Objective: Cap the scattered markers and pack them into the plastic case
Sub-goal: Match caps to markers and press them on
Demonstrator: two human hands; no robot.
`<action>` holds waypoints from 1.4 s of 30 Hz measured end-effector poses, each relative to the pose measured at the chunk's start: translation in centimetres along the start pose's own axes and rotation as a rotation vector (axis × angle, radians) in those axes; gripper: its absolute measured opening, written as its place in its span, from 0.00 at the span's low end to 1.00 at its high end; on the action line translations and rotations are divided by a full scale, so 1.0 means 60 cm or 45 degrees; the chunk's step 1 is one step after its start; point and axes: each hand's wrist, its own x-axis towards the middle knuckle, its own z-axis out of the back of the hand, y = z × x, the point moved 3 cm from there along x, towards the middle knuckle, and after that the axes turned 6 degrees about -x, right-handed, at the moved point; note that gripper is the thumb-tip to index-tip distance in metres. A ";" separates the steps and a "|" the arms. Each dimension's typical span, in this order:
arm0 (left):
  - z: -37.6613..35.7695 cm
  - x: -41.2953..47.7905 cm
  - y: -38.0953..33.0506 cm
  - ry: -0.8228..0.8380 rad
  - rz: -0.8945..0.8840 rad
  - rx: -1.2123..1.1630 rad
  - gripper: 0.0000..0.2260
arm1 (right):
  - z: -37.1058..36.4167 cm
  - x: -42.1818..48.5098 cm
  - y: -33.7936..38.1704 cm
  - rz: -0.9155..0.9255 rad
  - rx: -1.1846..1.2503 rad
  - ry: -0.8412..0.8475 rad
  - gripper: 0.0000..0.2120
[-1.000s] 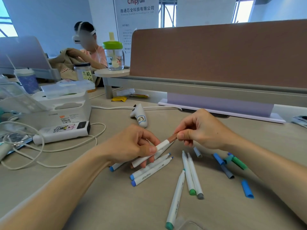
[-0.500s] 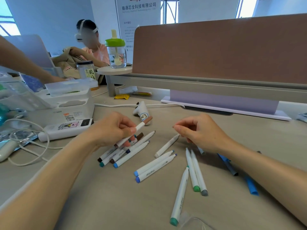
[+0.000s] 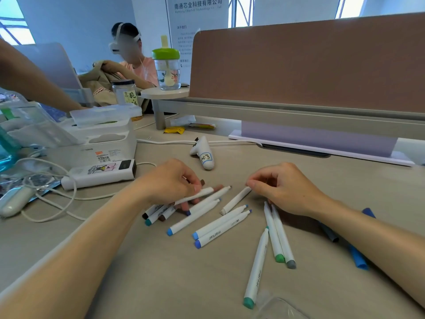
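In the middle of the beige table (image 3: 161, 284), the left hand (image 3: 170, 183) has its fingers curled round a white marker (image 3: 197, 195), with a brownish end poking out toward the right. Under that hand there's a little bunch of markers (image 3: 158, 212) with black, teal and brown ends, all touching each other.

The right hand (image 3: 282, 187) is knuckles-up with the fingers curled in, and the fingertips (image 3: 251, 183) sit right at the top end of another white marker (image 3: 236, 200) lying on the table. Honestly can't tell if it's pinching it or just touching it.

The rest is scattered between and in front of the hands:
- 1 blue-ended marker (image 3: 193, 218) just beside the bunch
- 2 blue-ended markers (image 3: 220, 226) lying side by side, uncapped
- a green-ended and grey-ended pair (image 3: 279, 236) touching, below the right hand
- 1 teal-ended marker (image 3: 256, 268) closest to the camera

The loose caps are off to the right behind the right forearm: a blue cap (image 3: 357, 259) and a dark grey cap (image 3: 328, 231).

There's a corner of something clear plastic (image 3: 278, 309) at the bottom edge, next to the teal marker. It could be the case, but too little shows.

A white power bank (image 3: 99, 173) sits to the left, and a white controller (image 3: 203, 155) labelled 03 lies behind the hands.
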 end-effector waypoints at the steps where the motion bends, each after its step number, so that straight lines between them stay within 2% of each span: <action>1: -0.003 -0.001 -0.001 0.041 0.013 -0.036 0.04 | 0.000 0.000 0.000 0.006 0.001 -0.002 0.07; 6: -0.010 0.001 0.000 0.007 0.000 0.015 0.04 | -0.001 0.000 -0.004 0.015 0.000 -0.018 0.07; 12: -0.005 0.003 -0.004 -0.139 -0.134 0.422 0.06 | 0.001 0.001 -0.007 0.031 -0.019 -0.020 0.06; 16: -0.006 0.006 -0.003 -0.193 -0.191 0.465 0.05 | 0.018 0.006 -0.013 0.000 -0.022 -0.084 0.07; 26: -0.023 -0.001 -0.011 0.002 -0.128 0.479 0.06 | 0.069 0.016 -0.022 -0.117 -0.006 -0.051 0.07; 35: -0.031 -0.006 -0.016 0.074 -0.085 0.546 0.09 | 0.083 0.013 -0.021 -0.190 -0.121 0.206 0.07; 39: -0.028 -0.006 -0.013 0.078 -0.087 0.478 0.10 | 0.087 0.014 -0.024 -0.203 -0.189 0.274 0.06; 42: -0.023 -0.005 -0.014 0.085 -0.110 0.351 0.10 | 0.108 0.012 -0.038 -0.265 -0.372 0.464 0.07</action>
